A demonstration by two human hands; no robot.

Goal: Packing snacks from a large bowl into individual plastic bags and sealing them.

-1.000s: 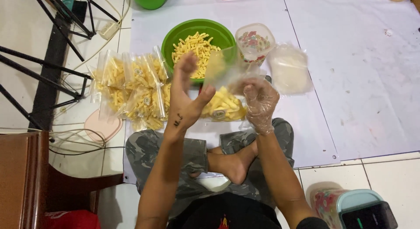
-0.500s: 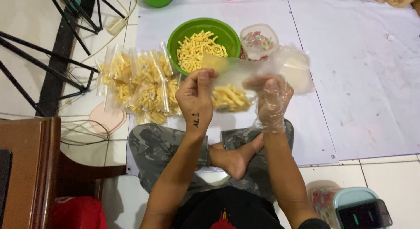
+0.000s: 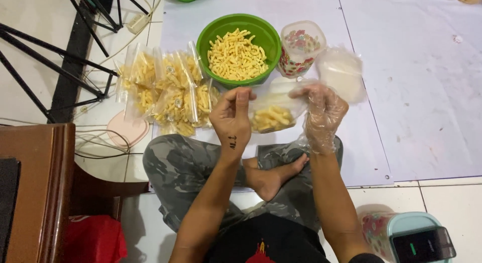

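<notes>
Tiles (image 3: 452, 202) under a pale floor sheet (image 3: 416, 92), green bowl (image 3: 208, 34) upon it

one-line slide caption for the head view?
Left hand and gloved right hand hold a snack bag before a green bowl.

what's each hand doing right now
Left hand: closed, pinching the snack bag top.
Right hand, in a clear glove: closed on the same bag's other end.
</notes>
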